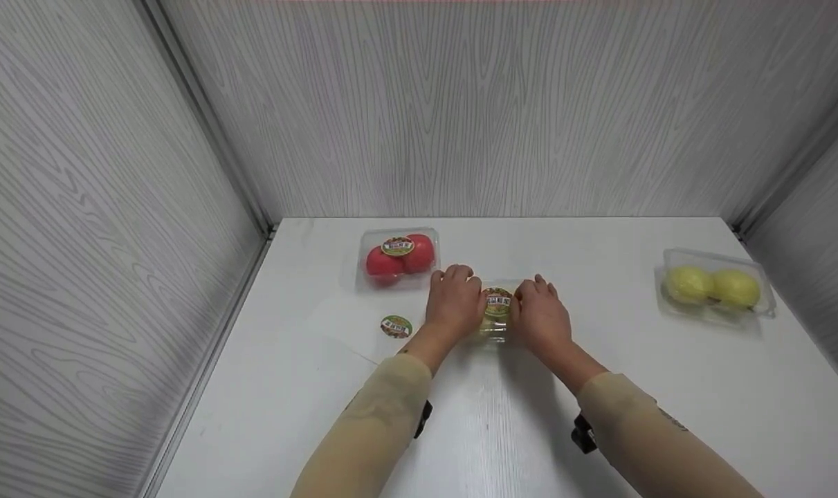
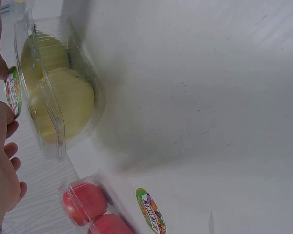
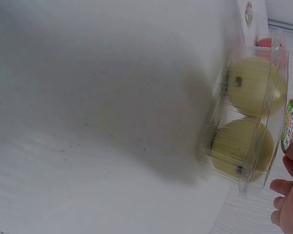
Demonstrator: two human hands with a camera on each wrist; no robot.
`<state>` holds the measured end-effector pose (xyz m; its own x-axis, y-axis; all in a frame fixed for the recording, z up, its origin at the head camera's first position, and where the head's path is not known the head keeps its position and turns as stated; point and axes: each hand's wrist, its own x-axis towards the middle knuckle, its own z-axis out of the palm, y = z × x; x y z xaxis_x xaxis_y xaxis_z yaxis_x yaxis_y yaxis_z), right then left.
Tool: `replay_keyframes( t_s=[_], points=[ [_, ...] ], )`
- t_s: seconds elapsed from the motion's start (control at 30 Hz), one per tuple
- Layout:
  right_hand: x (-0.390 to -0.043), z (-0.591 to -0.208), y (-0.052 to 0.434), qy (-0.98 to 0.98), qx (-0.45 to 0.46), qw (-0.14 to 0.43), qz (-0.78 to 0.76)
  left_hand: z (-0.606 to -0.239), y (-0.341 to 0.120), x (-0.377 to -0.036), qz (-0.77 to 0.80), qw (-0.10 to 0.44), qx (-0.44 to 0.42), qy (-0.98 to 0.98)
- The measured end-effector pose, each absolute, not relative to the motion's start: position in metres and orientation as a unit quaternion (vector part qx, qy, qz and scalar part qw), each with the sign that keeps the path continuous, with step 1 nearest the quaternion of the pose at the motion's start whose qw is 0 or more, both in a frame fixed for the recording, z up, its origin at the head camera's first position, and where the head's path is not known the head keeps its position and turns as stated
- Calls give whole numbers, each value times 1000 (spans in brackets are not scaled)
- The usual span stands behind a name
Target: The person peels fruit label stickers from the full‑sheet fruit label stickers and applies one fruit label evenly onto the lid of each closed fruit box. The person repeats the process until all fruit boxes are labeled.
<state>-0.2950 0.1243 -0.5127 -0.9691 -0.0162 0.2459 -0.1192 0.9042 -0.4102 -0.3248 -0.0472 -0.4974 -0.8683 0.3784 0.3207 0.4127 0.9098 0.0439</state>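
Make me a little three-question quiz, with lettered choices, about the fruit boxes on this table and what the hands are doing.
1. Where does the clear box of red fruit sit?
A. far left of the table
B. far right
C. near edge

2. How many clear fruit boxes are on the white table?
A. one
B. two
C. three

3. What are the two hands doing?
A. resting flat on the bare table
B. closing around the middle box of yellow fruit from both sides
C. lifting the red fruit box

Answers:
1 A, it lies beyond the left hand, near the left wall.
2 C, red at left, the right-hand yellow box, and the one between the hands.
3 B, left hand and right hand flank it, fingers at its round label.
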Motion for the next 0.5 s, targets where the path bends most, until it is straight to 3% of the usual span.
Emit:
replay_keyframes(
  t_s=[0.5],
  points=[
    [-296,-517,124,-967,49,120,220,-500,-47,-326,-61,138,-200,-968]
  ],
)
